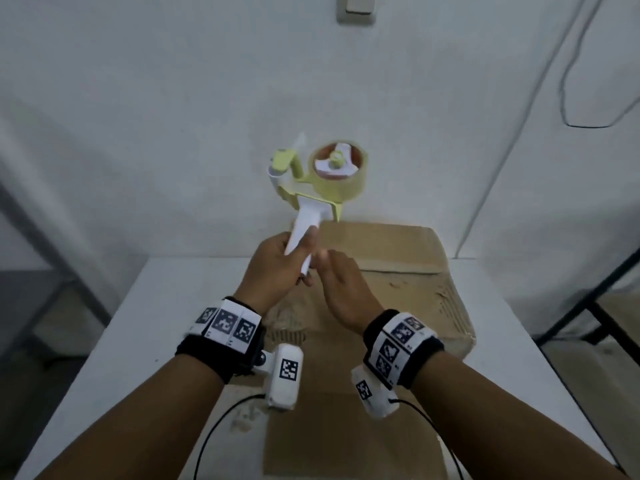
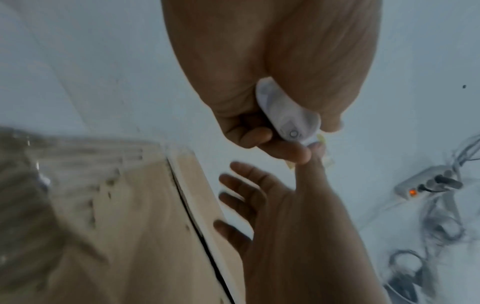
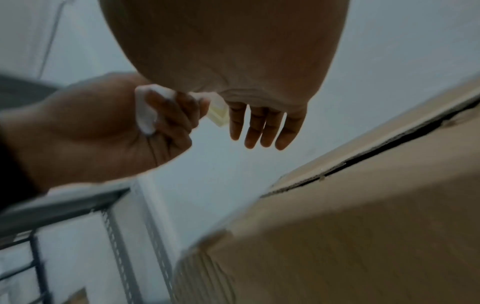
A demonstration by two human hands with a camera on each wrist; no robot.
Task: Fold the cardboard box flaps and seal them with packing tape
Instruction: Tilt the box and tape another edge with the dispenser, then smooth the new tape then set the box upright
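Observation:
A brown cardboard box [image 1: 398, 282] lies on the white table [image 1: 145, 327], its top flaps folded shut with a dark seam [image 2: 192, 214] between them. My left hand [image 1: 277, 268] grips the white handle [image 1: 304, 237] of a yellow tape dispenser [image 1: 311, 181], held up in the air above the box's far left corner, with a roll of clear tape [image 1: 337, 171] on it. My right hand [image 1: 341, 289] is beside the handle's lower end, fingers [image 3: 259, 125] straight and relaxed, holding nothing. The handle's butt [image 2: 285, 111] sticks out of the left fist.
A white wall stands close behind the table. A black cable [image 1: 571, 98] hangs down it at the right. A power strip [image 2: 426, 183] with plugs and a lit switch lies on the floor. Metal shelving [image 3: 39, 236] stands to the left, a dark frame [image 1: 588, 306] to the right.

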